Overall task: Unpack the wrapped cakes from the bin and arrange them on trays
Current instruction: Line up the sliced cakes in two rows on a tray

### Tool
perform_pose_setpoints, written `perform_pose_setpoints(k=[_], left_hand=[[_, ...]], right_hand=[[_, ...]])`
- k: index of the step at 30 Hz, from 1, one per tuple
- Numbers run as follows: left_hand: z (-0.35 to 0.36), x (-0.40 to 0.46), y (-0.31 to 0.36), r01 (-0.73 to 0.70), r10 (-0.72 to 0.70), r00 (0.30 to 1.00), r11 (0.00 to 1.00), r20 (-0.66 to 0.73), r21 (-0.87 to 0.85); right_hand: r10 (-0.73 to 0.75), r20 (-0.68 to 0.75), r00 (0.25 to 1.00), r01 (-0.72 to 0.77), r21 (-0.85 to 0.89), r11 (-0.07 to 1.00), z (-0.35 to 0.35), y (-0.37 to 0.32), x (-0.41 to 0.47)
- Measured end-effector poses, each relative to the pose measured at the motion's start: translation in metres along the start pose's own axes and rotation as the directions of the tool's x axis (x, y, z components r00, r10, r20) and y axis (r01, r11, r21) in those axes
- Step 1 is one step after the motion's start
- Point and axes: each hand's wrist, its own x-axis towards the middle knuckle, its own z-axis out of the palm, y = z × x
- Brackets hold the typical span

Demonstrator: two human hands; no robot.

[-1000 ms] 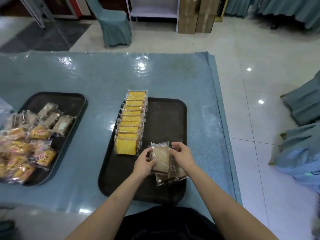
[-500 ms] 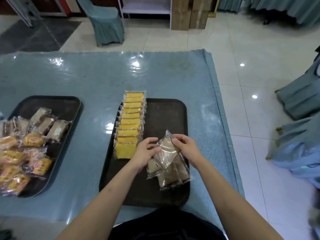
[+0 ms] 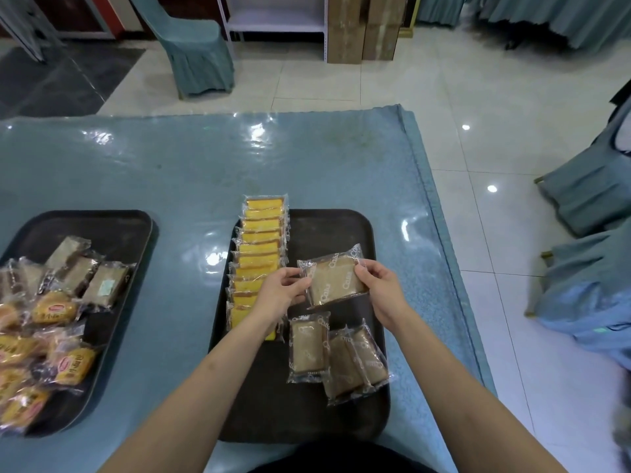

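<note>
over the middle tray (image 3: 355, 221), left hand (image 3: 278, 292) and right hand (image 3: 380, 287) each pinch an end of a wrapped brown cake (image 3: 336, 283), fingers curled on its clear film. best laid flat beside the yellow cake row (image 3: 257, 256), edges square. the cake looks soft, tan, its wrapper glossy with white print.
</note>
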Motion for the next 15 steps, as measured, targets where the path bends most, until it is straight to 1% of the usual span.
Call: perform_pose_setpoints(k=[5, 9, 12, 15], left_hand=[[0.001, 0.029, 0.012, -0.015, 0.019, 0.999, 0.997, -0.046, 0.07], [0.004, 0.055, 0.027, -0.038, 0.055, 0.994, 0.984, -0.096, 0.173], [0.011, 0.077, 0.038, -0.049, 0.089, 0.984, 0.968, -0.152, 0.246], [0.012, 0.098, 0.044, -0.034, 0.084, 0.981, 0.962, -0.177, 0.269]], right_hand=[[-0.037, -0.021, 0.999, 0.036, -0.052, 0.998, 0.008, -0.01, 0.022], [-0.08, -0.097, 0.992, 0.067, -0.134, 0.989, 0.013, -0.021, 0.043], [-0.083, -0.143, 0.986, 0.061, -0.153, 0.986, 0.016, -0.029, 0.061], [-0.079, -0.145, 0.986, 0.051, -0.189, 0.981, 0.02, -0.033, 0.081]])
